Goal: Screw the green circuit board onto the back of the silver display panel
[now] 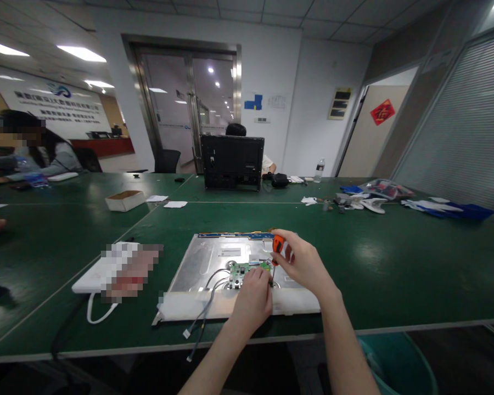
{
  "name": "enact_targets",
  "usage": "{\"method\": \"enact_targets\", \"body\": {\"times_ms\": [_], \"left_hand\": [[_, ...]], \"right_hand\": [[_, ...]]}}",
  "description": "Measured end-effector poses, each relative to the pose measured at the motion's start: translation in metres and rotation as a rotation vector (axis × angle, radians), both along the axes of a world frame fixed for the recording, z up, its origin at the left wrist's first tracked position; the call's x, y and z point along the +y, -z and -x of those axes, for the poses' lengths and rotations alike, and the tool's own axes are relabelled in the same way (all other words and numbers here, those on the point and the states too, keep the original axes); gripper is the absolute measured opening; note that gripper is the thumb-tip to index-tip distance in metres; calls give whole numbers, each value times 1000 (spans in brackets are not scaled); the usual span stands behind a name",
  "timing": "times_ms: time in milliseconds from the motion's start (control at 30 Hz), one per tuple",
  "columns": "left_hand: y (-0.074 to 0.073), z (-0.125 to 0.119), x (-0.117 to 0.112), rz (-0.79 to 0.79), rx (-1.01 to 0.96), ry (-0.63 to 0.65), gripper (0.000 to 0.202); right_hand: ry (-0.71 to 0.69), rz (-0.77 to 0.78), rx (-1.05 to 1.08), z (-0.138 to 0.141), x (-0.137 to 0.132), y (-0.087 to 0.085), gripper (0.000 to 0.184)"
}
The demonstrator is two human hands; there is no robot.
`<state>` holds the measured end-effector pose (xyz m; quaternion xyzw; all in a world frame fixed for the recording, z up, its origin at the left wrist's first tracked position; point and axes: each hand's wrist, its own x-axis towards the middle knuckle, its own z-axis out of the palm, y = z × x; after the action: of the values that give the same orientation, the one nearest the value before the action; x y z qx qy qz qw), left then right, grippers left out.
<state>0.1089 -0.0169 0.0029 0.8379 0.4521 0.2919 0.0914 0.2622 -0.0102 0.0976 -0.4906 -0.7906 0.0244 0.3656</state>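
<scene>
A flat metal-backed display panel (201, 269) lies on the green table, with a green circuit board (237, 271) near its middle. My right hand (307, 263) grips an orange-and-black screwdriver (277, 243) from above, its shaft pointing down at the board's right end. Close to the tip, my left hand (253, 291) rests over the board's lower edge with its fingers drawn together; whatever they hold is hidden. Dark cables (209, 299) with white plugs trail from the board over the panel's front edge. Along the far edge runs a blue circuit strip (234, 236).
Left of the panel is a white device (93, 274) with a white cable, partly blurred out. Farther back stand an open box (125, 200), a black monitor (233, 162) and a bottle (320, 170). Bags and gloves (372, 204) lie right. Other people sit around the table.
</scene>
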Motion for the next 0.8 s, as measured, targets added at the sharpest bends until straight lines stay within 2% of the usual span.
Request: {"method": "enact_targets", "body": {"times_ms": [167, 367, 667, 800], "left_hand": [[-1, 0, -1, -2, 0, 1, 17], [-2, -1, 0, 2, 16, -1, 16], [-3, 0, -1, 2, 25, 3, 17], [-4, 0, -1, 5, 36, 3, 17]], "right_hand": [[11, -19, -12, 0, 1, 1, 40], [-37, 17, 10, -2, -1, 2, 48], [11, -11, -9, -1, 1, 2, 38], [4, -28, -24, -1, 1, 1, 39]]}}
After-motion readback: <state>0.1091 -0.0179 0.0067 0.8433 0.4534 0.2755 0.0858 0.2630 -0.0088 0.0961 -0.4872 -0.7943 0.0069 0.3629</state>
